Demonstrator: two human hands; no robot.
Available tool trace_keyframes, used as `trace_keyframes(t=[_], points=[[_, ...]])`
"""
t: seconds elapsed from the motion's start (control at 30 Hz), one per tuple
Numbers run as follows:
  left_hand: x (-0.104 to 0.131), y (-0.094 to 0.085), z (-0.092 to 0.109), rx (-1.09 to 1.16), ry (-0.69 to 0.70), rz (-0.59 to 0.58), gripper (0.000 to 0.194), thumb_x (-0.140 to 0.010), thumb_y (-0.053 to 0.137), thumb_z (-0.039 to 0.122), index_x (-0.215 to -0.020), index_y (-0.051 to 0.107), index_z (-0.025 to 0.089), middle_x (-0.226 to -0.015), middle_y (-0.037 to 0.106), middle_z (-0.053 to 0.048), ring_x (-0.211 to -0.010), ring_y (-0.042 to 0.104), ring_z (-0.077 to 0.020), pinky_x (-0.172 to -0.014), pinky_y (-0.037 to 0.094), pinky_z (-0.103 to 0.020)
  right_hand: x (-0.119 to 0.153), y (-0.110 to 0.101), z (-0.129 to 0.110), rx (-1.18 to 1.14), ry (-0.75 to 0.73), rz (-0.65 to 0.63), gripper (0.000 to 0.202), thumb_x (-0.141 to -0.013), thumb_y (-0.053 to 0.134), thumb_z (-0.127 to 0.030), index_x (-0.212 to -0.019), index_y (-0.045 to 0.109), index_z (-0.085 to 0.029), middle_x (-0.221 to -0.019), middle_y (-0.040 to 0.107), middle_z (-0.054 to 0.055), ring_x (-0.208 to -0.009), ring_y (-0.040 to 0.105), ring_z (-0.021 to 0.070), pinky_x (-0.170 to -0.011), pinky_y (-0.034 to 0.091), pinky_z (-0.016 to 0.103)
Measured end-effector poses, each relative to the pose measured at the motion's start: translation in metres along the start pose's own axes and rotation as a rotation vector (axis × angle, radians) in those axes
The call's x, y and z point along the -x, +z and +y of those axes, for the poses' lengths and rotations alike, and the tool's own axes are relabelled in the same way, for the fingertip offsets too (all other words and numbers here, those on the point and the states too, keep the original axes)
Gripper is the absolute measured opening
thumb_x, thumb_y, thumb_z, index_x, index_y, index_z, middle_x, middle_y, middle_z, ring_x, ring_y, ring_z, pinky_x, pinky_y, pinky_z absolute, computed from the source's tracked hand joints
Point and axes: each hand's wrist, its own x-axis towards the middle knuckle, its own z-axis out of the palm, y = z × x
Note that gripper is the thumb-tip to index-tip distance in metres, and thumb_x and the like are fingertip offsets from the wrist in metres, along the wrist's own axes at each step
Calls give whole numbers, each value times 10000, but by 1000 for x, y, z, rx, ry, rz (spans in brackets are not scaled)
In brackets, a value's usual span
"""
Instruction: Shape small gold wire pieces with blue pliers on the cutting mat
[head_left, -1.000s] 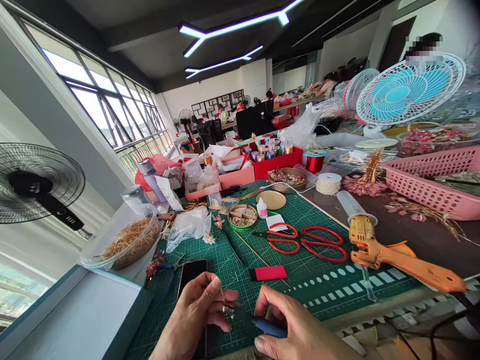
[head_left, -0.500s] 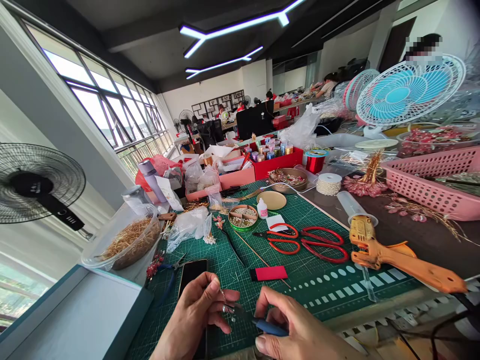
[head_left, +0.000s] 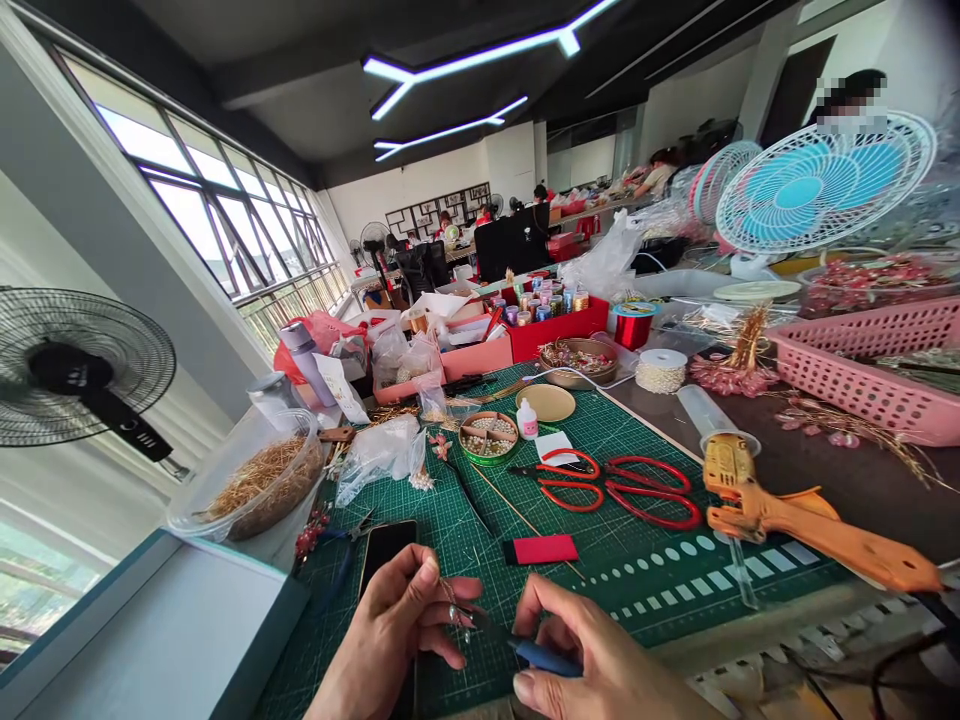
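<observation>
My left hand [head_left: 386, 625] pinches a thin chain with small beads [head_left: 453, 612] between thumb and index finger. The other fingers are spread loosely behind the dangling end. In my right hand [head_left: 592, 645] are pliers with a blue handle [head_left: 546, 656], pointing left. Their blurred tips reach the beaded end beside my left fingers; I cannot tell whether they grip it. Beneath both hands lies a green cutting mat [head_left: 480, 690]. A dark phone [head_left: 388, 548] is partly covered by my left hand. Just beyond the hands rests a pink-red strip with a black end [head_left: 541, 549].
Red-handled scissors [head_left: 651, 490] and orange-handled ones [head_left: 574, 480] lie mid-mat. An orange glue gun [head_left: 810, 535] is at right. Behind are a divided bead tray [head_left: 487, 455] and a small white bottle [head_left: 527, 420]. An open box [head_left: 150, 640] sits left.
The pliers' tips have shifted slightly at the beaded end of the chain. Both hands keep nearly the same pose, and the whole view has moved a little.
</observation>
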Motion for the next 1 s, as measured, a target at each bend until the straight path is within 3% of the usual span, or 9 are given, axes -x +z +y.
trace_keyframes(t=[0.43,0.7,1.0], points=[[-1,-1,-1,1,19,-17,219,-819,568,348,-865,469,159,-876,706,-123,-650,644,-143,-513,508,-239,2,-1,-6,31,22,7,197,-608,549,-237,-765,430,-227,-628,422,-53,-616,420,148,-564,330,247],[1,0,0,9,25,-72,156,-859,506,317,-833,443,176,-818,698,-82,-747,663,-188,-509,495,-244,6,0,-10,-1,19,40,215,-600,531,-243,-798,451,-218,-673,431,-33,-667,425,161,-611,338,267],[0,2,1,26,13,-66,194,-834,544,335,-840,443,170,-840,696,-113,-754,663,-202,-512,499,-252,1,1,-4,54,25,-24,215,-630,569,-271,-803,449,-225,-637,421,-62,-607,412,131,-562,337,240]])
